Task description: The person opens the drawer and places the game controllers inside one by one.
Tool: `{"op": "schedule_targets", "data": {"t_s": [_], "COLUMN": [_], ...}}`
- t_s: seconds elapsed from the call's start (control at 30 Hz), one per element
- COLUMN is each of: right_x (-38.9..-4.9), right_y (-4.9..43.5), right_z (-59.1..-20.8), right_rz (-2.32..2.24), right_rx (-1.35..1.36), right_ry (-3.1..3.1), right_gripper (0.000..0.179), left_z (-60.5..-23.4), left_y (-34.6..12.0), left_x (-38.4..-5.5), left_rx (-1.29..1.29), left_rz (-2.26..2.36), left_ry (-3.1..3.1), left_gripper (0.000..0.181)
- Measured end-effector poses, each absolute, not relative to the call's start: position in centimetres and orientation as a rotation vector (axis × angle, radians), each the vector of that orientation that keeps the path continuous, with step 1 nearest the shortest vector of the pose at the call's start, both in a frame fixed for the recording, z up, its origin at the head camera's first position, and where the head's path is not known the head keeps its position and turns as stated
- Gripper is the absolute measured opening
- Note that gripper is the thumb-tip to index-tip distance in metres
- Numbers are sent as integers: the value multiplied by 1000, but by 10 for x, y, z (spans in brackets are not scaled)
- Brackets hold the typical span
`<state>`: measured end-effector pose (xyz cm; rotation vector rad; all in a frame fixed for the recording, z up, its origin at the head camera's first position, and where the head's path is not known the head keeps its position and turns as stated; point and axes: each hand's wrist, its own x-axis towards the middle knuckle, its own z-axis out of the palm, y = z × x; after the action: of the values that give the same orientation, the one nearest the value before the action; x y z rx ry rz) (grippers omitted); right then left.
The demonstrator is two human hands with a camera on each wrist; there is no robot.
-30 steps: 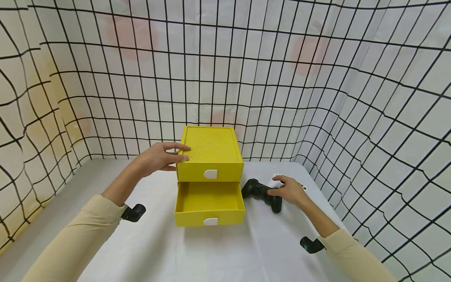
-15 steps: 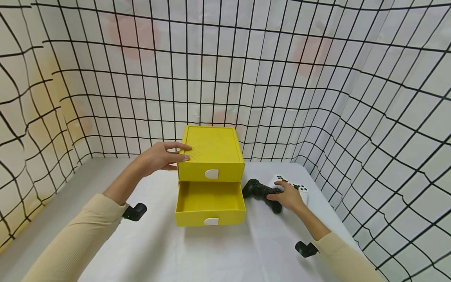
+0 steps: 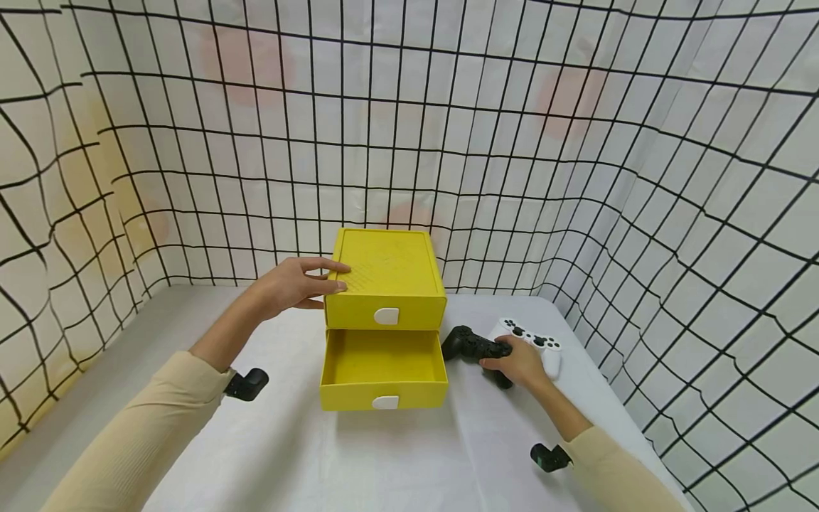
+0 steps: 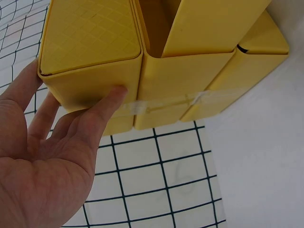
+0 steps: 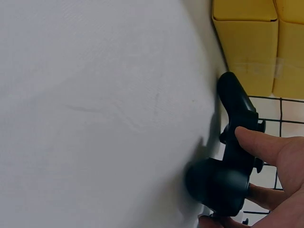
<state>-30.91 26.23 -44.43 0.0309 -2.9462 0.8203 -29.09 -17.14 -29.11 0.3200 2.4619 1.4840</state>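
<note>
By yellow drawers (image 3: 392,286) — left hand (image 3: 293,286) spread against them — the right hand (image 3: 520,361) grips a black controller (image 3: 466,343).

The right grip (image 3: 520,363) hides part of the black controller (image 3: 466,344) under it and part of the white controller (image 3: 552,363) just past it. From the right wrist, the black controller's near handle (image 5: 211,183), beside the grip, looks blurry. From the left wrist, the top edge cuts off the yellow box (image 3: 387,263) by the left grip (image 3: 291,288).

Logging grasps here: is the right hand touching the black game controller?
Touching: in the right wrist view, the thumb of the right hand lies against the black game controller.
</note>
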Motion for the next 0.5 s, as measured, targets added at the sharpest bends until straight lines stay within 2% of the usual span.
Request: {"op": "schedule_targets", "data": {"t_s": [0.5], "right_x": [-307], "right_y": [264], "right_z": [-448], "right_rz": [912], "right_rx": [3], "right_ry": [-2836], "right_gripper": [59], "left_z": [-290], "left_y": [-172], "left_x": [-289], "left_rx": [338], "left_rz": [1500], "left_ry": [2452], "left_gripper": [52]}}
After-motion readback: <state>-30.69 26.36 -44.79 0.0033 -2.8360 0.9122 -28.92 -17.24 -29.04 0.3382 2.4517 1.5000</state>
